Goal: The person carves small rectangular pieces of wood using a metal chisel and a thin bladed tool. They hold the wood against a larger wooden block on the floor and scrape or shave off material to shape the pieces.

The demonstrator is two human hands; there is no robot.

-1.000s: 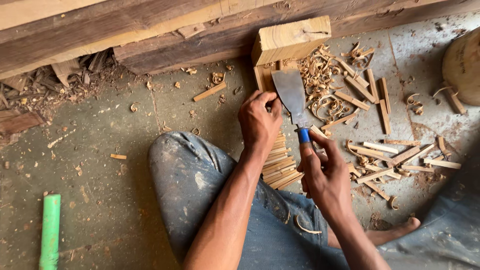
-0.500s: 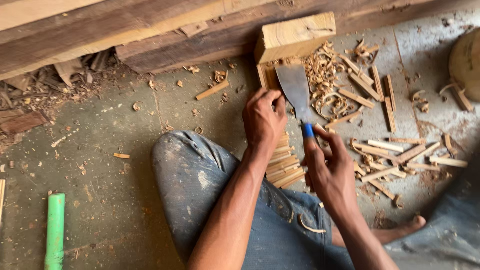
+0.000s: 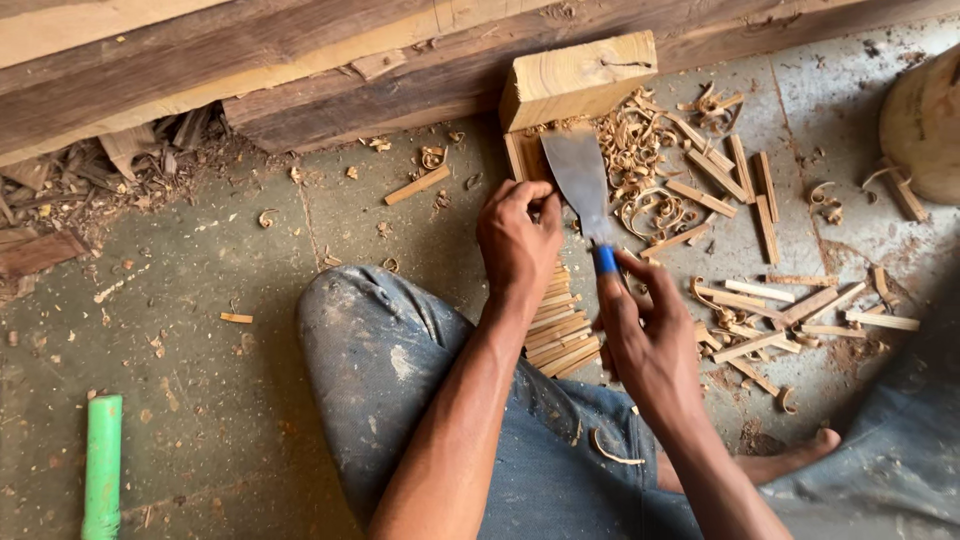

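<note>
I sit on the floor in worn jeans. My right hand [image 3: 648, 335] grips the blue handle of a wide flat metal scraper blade [image 3: 580, 180], whose edge rests on a thin wooden piece [image 3: 524, 158] lying against a pale wood block [image 3: 575, 78]. My left hand [image 3: 518, 240] is closed over the near end of that thin piece, fingers touching the blade's left side. A stack of thin wooden strips [image 3: 558, 325] lies below my left hand, between my knee and my right hand.
Curled shavings [image 3: 645, 175] and several cut wooden sticks [image 3: 770, 310] litter the floor to the right. Long heavy timbers [image 3: 300, 70] run along the top. A green handle [image 3: 102, 465] lies at lower left. A rounded wooden object [image 3: 925, 120] stands at far right.
The blade has slid a little further up toward the wood block, and both hands have shifted with it. The view has drifted slightly.
</note>
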